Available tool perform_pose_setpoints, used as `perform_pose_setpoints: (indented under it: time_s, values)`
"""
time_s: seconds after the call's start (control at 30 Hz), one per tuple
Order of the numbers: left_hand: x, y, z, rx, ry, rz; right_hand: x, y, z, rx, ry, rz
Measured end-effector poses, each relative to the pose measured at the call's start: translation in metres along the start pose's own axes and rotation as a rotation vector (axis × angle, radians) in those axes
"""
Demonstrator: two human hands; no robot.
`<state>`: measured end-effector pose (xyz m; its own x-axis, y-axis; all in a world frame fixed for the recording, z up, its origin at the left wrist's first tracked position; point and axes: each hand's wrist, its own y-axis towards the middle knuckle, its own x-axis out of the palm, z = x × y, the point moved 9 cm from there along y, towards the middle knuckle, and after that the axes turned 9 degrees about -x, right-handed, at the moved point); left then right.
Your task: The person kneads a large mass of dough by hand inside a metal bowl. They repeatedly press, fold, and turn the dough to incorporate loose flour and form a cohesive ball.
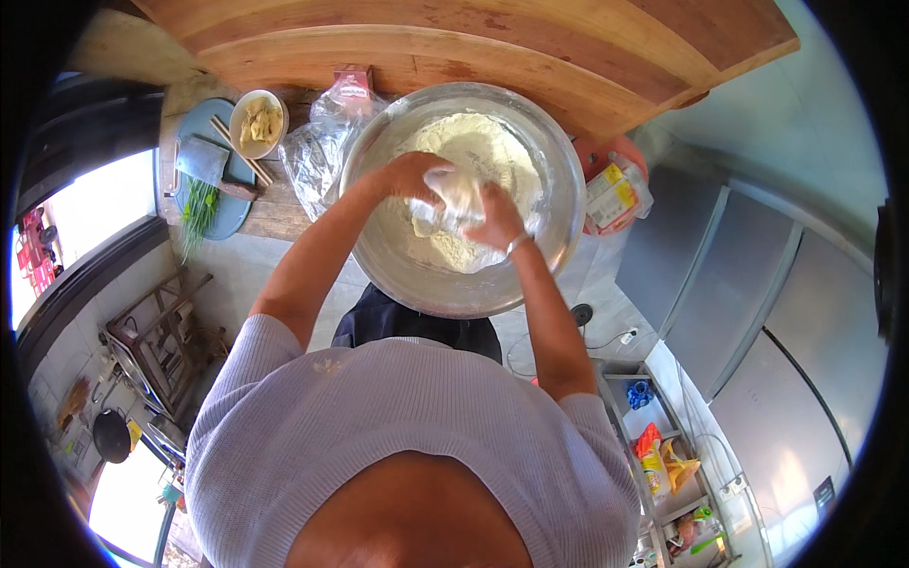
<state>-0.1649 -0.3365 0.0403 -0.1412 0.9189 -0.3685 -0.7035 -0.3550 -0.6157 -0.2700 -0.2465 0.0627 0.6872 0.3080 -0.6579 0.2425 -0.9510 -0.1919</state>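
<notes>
The bench [275, 210], worn and wooden, runs along the far side, and its right end is lost behind the wide metal basin [445, 297]. The basin juts past the near edge toward the person, probably so both arms can reach in from above; what bears its weight there cannot be seen. Its broad, sloping wall seems suited to keeping the pale flour [473, 142] in, heaped loosely over the floor of the basin.

At the bench's left end lies a blue cutting board [227, 220], out of the arms' way. A clear plastic bag [312, 161] slumps between board and basin.

Inside the basin, the left hand [421, 180] and right hand [497, 220] face each other, fingers spread and curved, cupping a whitish blur of flour (the fingertips are smeared by motion).

On the board, a cleaver [201, 159] rests flat with its handle turned toward the basin, perhaps for easy taking up; chives [197, 210] trail over the near edge. Beside it, a small bowl [258, 152] contains pale yellow pieces, and chopsticks [252, 164] lie slantwise nearby.
</notes>
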Motion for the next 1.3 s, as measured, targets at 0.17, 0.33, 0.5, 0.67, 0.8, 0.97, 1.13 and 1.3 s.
perform_pose_setpoints:
  time_s: [0.17, 0.33, 0.5, 0.67, 0.8, 0.97, 1.13, 1.3]
  values:
    - [0.046, -0.043, 0.016, -0.176, 0.514, 0.281, 0.012, -0.043, -0.046, 0.238, -0.201, 0.085]
    - [0.046, -0.023, 0.001, -0.105, 0.433, 0.492, 0.024, -0.013, -0.008, 0.237, -0.481, 0.235]
    - [-0.001, 0.007, 0.005, -0.016, 0.38, 0.73, 0.013, 0.033, 0.043, 0.252, -0.446, 0.15]
    - [0.005, 0.032, -0.012, -0.01, 0.307, 0.508, 0.012, 0.046, 0.063, 0.144, -0.376, 0.252]
    - [0.005, 0.014, -0.014, 0.008, 0.042, 0.032, 0.013, 0.022, 0.049, 0.061, -0.029, -0.016]
    - [0.027, -0.028, 0.026, -0.176, 0.544, 0.236, -0.003, -0.031, -0.043, 0.157, -0.114, -0.035]
    - [0.068, -0.044, 0.013, -0.047, 0.524, 0.481, 0.024, -0.027, -0.036, 0.197, -0.465, 0.223]
    - [0.046, -0.023, 0.0, -0.04, 0.433, 0.619, 0.044, -0.002, 0.019, 0.219, -0.525, 0.126]
